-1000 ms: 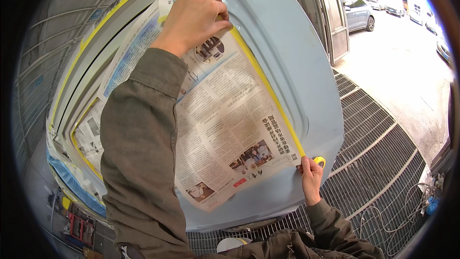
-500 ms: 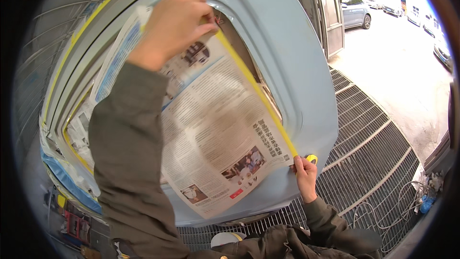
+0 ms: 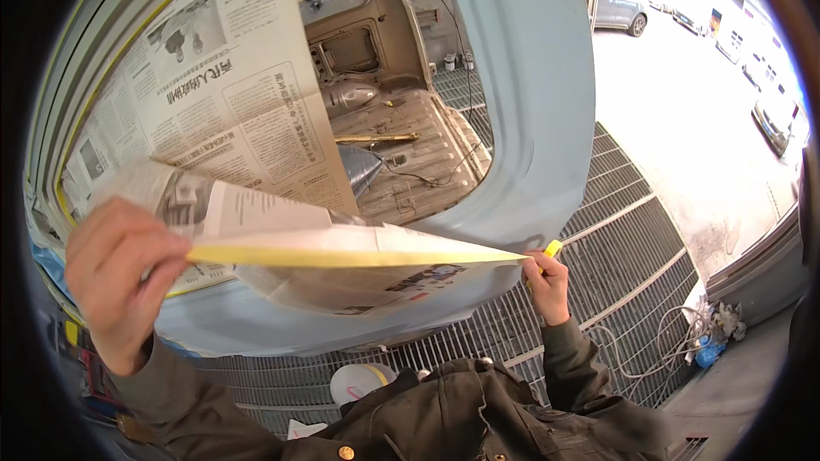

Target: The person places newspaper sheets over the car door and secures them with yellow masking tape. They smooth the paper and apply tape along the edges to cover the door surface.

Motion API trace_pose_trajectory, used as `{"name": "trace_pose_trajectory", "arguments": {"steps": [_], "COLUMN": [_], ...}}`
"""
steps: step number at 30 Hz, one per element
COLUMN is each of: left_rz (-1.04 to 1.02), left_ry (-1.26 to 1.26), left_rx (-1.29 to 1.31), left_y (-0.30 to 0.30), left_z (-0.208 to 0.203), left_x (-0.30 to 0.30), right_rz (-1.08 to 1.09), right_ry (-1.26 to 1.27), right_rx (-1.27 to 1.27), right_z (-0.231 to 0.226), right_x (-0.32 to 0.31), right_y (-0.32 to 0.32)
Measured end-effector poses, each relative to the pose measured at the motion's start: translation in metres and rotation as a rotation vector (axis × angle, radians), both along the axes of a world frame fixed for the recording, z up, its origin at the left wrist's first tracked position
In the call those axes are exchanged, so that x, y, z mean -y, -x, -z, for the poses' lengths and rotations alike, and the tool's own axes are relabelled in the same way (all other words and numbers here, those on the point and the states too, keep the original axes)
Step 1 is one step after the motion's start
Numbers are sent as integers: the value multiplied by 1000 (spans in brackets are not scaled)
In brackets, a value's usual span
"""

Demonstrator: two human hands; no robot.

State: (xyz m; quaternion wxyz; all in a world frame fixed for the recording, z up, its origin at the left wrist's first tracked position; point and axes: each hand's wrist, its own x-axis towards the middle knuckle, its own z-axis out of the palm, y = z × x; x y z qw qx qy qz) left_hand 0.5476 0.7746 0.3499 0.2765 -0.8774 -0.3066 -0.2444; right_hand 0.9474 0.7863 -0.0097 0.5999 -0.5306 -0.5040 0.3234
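Note:
A newspaper sheet (image 3: 256, 212) is stretched low across the front of a light blue vehicle body panel (image 3: 542, 119). Yellow masking tape (image 3: 359, 258) runs along its near edge. My left hand (image 3: 124, 277) is closed on the taped edge at the left end, thumb and fingers pinching it. At the other end, my right hand (image 3: 548, 286) grips the sheet's corner together with a small yellow tape roll (image 3: 553, 248). Behind the sheet, another newspaper (image 3: 213, 85) covers the left part of the panel's large opening, taped along its outer edge.
Through the opening's uncovered part show a bare vehicle floor (image 3: 427, 166) and a dangling wire. Metal floor grating (image 3: 615, 205) lies below and to the right. A coiled hose (image 3: 636, 358) and a blue crumpled thing (image 3: 709, 352) lie at lower right. Parked cars (image 3: 622, 4) stand outside.
My left hand has swung down and left from the opening's top, pulling the taped edge away to lie nearly level. The vehicle's inside is uncovered. My right hand stays near the lower right corner.

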Motion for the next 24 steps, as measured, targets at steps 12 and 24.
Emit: {"name": "trace_pose_trajectory", "arguments": {"steps": [12,24], "left_rz": [105,56], "left_ry": [271,750], "left_rx": [144,267], "left_y": [41,68], "left_z": [57,189], "left_x": [52,31], "right_rz": [205,420], "right_ry": [-340,-506], "right_rx": [236,543], "right_z": [-64,-135], "right_x": [35,77], "right_y": [-73,-84]}}
